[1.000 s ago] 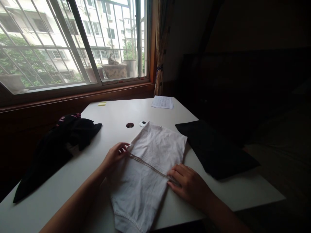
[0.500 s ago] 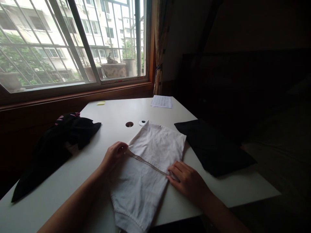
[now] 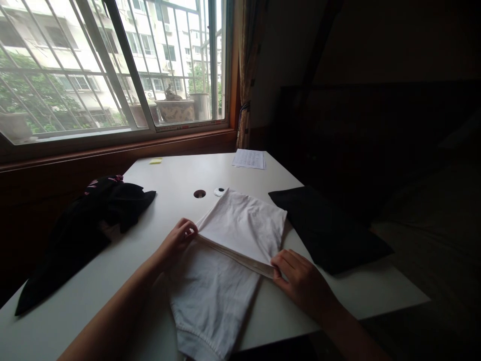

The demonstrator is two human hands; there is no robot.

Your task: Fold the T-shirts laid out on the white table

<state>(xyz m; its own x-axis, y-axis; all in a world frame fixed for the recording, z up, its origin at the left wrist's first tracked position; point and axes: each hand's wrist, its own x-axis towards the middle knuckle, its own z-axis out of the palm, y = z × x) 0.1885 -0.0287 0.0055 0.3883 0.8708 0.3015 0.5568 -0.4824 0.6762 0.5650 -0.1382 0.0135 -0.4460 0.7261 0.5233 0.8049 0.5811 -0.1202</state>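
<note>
A white garment (image 3: 214,291) lies on the white table (image 3: 173,175), its far part folded over on itself and its near end, with a gathered seam, reaching the front edge. My left hand (image 3: 182,234) pinches the left end of the folded edge. At the right end of that edge, my right hand (image 3: 296,276) grips the cloth between thumb and fingers, pulled a little past the layer beneath. Whether the garment is shorts or a shirt I cannot tell.
To the left lies a crumpled black garment (image 3: 75,240) with pink marks. A folded dark cloth (image 3: 326,230) lies on the right. Papers (image 3: 249,159), a yellow note (image 3: 155,161) and a round cable hole (image 3: 199,194) are farther back, below the barred window (image 3: 112,70).
My right hand has moved slightly right with the folded edge, drawing it straighter and wider. The left hand stays nearly in place, still pinching its end.
</note>
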